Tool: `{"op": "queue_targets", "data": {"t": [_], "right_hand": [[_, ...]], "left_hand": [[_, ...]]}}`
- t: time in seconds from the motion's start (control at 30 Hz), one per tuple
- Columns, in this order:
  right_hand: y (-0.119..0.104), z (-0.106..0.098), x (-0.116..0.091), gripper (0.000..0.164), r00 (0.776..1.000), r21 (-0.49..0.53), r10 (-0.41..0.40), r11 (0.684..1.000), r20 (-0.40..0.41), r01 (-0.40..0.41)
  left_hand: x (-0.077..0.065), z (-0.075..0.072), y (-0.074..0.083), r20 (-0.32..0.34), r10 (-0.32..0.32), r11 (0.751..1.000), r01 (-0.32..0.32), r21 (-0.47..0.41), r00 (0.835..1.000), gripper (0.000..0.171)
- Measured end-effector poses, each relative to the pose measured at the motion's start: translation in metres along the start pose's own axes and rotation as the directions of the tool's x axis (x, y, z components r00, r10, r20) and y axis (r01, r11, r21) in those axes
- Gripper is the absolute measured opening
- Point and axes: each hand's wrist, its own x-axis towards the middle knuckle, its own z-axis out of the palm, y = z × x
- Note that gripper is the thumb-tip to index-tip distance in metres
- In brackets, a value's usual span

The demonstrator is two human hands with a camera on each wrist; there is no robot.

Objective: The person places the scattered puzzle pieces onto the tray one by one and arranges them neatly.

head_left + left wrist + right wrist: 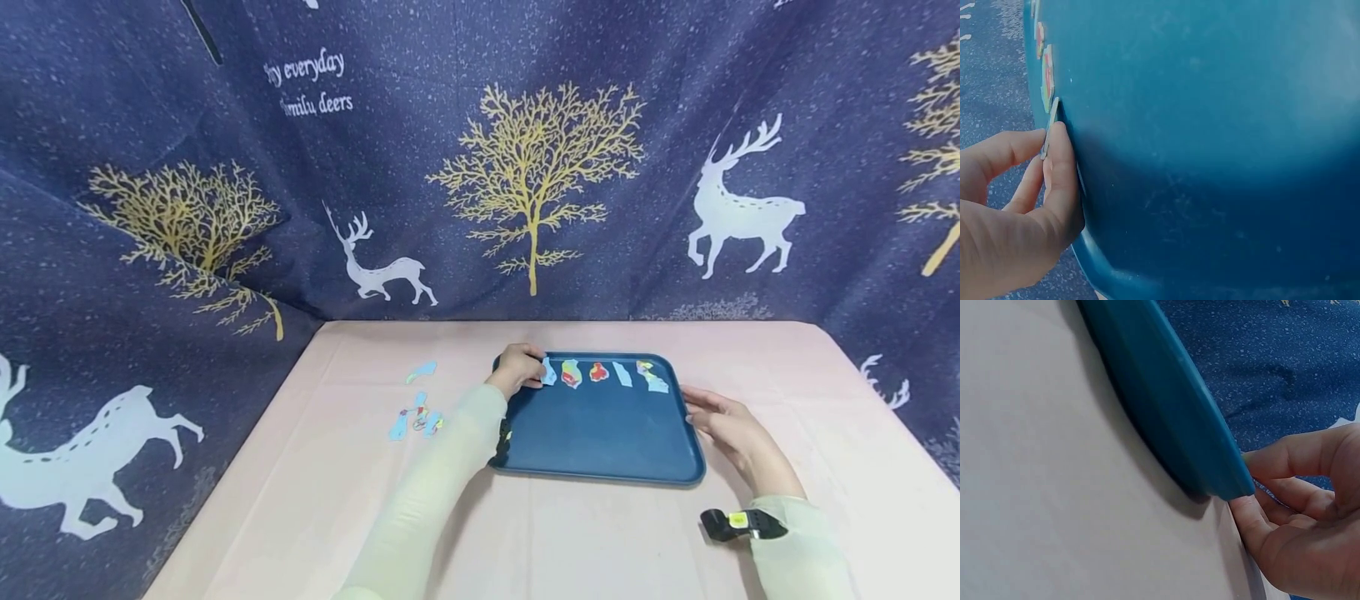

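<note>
My left hand is at the back left corner of a dark blue tray. It pinches a thin light-blue puzzle piece between thumb and fingertips, seen edge-on in the left wrist view. To its right, along the tray's back edge, lie a red and green piece, a red piece, a pale blue strip and a multicoloured piece. My right hand holds the tray's right rim, thumb and index finger at its edge in the right wrist view.
Left of the tray, a small cluster of puzzle pieces lies on the pink-covered table. A curved blue and green piece lies behind the cluster. A dark blue curtain printed with deer and trees hangs behind the table.
</note>
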Motion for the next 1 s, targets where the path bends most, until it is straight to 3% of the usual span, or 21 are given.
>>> {"op": "queue_targets", "data": {"t": [0.33, 0.67, 0.83, 1.0], "right_hand": [[0.0, 0.001, -0.001, 0.071, 1.0, 0.02, 0.01, 1.0, 0.005, -0.01], [-0.002, 0.001, 0.0, 0.071, 1.0, 0.017, -0.007, 1.0, 0.007, 0.006], [-0.002, 0.001, 0.0, 0.072, 1.0, 0.017, 0.0, 1.0, 0.0, 0.0], [-0.002, 0.001, 0.0, 0.073, 1.0, 0.001, -0.002, 1.0, -0.006, 0.002]], "left_hand": [[0.009, 0.004, -0.002, -0.011, -0.024, 0.997, 0.025, 0.079, 1.0, 0.029], [0.011, 0.009, 0.001, -0.101, 0.035, 0.969, -0.009, 0.248, 0.994, 0.019], [0.011, 0.009, 0.001, -0.106, 0.037, 0.971, -0.011, 0.238, 0.994, 0.018], [0.009, 0.006, 0.0, -0.069, 0.036, 0.983, -0.023, 0.182, 0.997, 0.02]]}}
